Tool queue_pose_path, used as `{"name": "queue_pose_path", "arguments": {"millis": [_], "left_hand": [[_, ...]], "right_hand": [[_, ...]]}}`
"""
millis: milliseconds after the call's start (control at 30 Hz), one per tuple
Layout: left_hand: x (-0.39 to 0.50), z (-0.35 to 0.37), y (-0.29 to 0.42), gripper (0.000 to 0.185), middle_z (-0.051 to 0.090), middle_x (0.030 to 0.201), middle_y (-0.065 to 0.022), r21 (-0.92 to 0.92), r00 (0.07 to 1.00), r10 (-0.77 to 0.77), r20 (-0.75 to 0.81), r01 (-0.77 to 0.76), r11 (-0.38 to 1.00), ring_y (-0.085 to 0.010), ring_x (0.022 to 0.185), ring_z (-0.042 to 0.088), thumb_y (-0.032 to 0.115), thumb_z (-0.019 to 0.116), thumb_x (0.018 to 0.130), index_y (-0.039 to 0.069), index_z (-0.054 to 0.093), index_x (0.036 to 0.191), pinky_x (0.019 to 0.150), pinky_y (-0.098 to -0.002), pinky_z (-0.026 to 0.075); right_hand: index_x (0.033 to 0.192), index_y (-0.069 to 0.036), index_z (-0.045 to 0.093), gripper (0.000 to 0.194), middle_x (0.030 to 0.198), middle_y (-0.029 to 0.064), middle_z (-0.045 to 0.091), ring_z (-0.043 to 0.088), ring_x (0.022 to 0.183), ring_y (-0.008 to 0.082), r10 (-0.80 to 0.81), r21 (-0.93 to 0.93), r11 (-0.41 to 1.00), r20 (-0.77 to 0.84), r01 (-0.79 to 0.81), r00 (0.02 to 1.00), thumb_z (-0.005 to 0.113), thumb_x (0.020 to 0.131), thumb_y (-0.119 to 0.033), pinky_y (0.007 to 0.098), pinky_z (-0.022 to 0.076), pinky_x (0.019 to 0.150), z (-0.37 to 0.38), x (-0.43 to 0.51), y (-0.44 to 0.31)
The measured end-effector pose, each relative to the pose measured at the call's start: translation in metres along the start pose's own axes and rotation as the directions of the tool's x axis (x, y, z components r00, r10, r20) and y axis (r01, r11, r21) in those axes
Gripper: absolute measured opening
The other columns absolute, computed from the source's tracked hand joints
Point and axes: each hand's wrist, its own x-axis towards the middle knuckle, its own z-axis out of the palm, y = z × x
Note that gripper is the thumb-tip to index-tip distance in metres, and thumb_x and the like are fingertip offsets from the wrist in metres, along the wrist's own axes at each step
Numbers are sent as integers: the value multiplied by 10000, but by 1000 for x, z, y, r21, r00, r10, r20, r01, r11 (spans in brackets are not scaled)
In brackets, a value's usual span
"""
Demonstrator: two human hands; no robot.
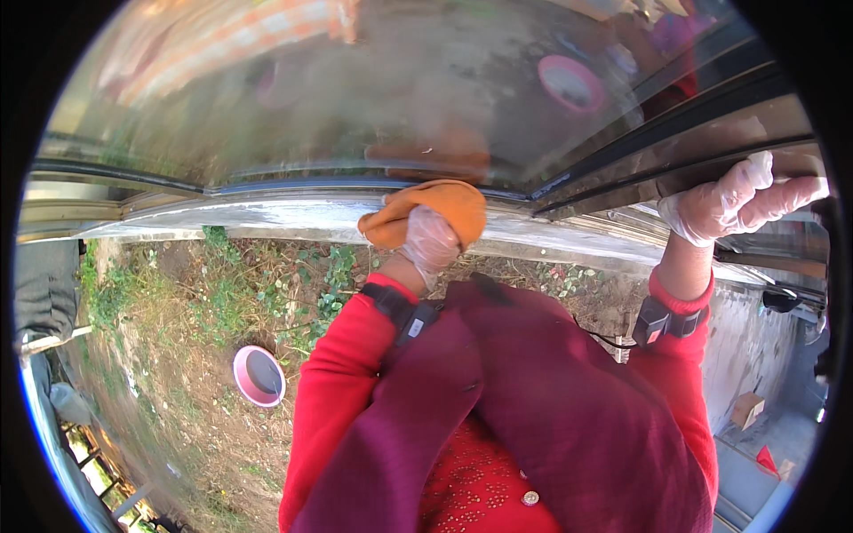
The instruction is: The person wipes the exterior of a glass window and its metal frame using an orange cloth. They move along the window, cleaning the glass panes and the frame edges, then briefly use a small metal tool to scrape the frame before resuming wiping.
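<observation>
My left hand (432, 241), in a thin clear plastic glove, holds a bunched orange cloth (460, 203). The cloth is at the bottom edge of a large window pane (346, 120), just over the pale sill (280, 216); whether it touches the glass is hard to tell. A dim orange reflection shows in the pane above it. To the right, my right hand (730, 200), gloved the same way, lies against the dark metal window frame (613, 193) with its fingers spread. Its fingertips reach toward the picture's dark rim, and no object shows in it.
A pink basin (260, 376) with grey liquid stands on the weedy ground at left. Green plants (340, 273) grow close below the sill. Dark fabric (46, 286) hangs at far left. An open doorway area at right shows a cardboard box (748, 409) on the floor.
</observation>
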Motion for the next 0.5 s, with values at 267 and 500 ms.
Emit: {"name": "queue_pose_path", "arguments": {"millis": [267,500], "left_hand": [[68,5,63,258,728,755,-43,-350,945,131,299,-20,937,-224,790,728,295,876,504,155,734,668,653,-350,564],[75,-19,36,219,742,850,-137,-488,819,367,441,-125,864,-304,832,731,295,757,682,95,769,770,715,-434,568]], "right_hand": [[1622,3,146,753,1698,155,130,162,1544,247,-21,34,999,44,19,999,537,980,-44,431,72,1255,-3,-2,3],[1631,-10,73,781,1702,180,50,113,1555,281,18,48,999,91,-23,996,507,985,-73,445,57,1255,-6,0,0]]}}
